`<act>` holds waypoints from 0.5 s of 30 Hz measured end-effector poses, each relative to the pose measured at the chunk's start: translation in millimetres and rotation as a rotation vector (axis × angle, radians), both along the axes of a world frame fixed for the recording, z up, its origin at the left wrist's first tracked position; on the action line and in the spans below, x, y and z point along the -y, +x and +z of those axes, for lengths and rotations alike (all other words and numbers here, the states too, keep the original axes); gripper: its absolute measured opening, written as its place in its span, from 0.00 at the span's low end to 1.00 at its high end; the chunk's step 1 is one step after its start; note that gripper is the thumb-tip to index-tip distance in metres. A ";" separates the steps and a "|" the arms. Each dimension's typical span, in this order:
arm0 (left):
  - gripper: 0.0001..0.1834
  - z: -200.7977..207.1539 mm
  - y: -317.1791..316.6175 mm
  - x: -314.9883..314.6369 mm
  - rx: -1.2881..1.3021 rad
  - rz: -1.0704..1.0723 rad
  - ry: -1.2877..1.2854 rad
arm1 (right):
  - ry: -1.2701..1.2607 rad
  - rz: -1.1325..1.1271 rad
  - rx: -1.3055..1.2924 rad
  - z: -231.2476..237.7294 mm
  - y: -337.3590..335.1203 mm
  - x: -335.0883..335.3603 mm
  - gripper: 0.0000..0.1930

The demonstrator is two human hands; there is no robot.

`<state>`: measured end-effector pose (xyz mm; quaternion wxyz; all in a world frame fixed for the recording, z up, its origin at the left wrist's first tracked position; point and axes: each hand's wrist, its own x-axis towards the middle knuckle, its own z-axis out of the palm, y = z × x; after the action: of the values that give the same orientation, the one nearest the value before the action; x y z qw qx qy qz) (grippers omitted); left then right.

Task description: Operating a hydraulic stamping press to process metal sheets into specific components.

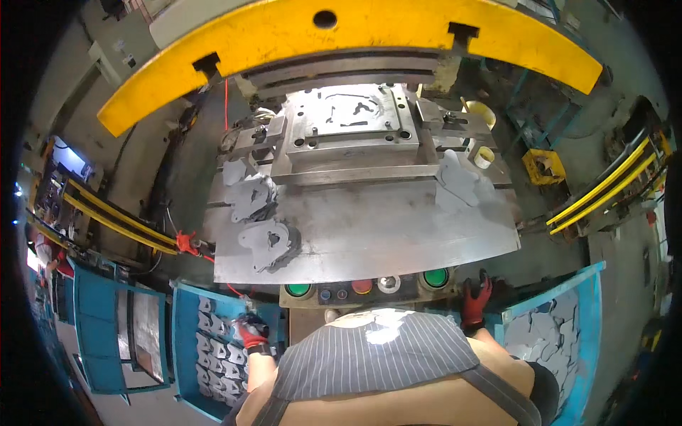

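My left hand, in a red and black glove, is at the right rim of the left blue bin. Its fingers are closed at the edge of a flat grey metal part, mostly covered by the glove. Rows of similar stamped parts fill that bin. My right hand, gloved alike, is held apart from things with fingers spread and nothing in it. Close by it is the right blue bin, with many flat grey metal blanks inside.
Ahead stands a press with a yellow beam above a steel die. Stacked metal parts lie left on the steel table, blanks right. Along the front edge runs a button panel. Another person is far left.
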<state>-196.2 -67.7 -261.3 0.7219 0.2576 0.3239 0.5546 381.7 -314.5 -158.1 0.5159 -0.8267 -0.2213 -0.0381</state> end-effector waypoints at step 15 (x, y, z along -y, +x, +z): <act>0.13 244.6 272.8 -128.6 -0.178 -0.608 0.295 | -0.504 0.547 0.534 38.1 -49.5 -157.6 0.26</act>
<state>76.7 60.9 -16.7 0.7781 0.4911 0.2105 0.3303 332.2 -156.9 -120.0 0.2148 -0.7988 -0.5591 -0.0571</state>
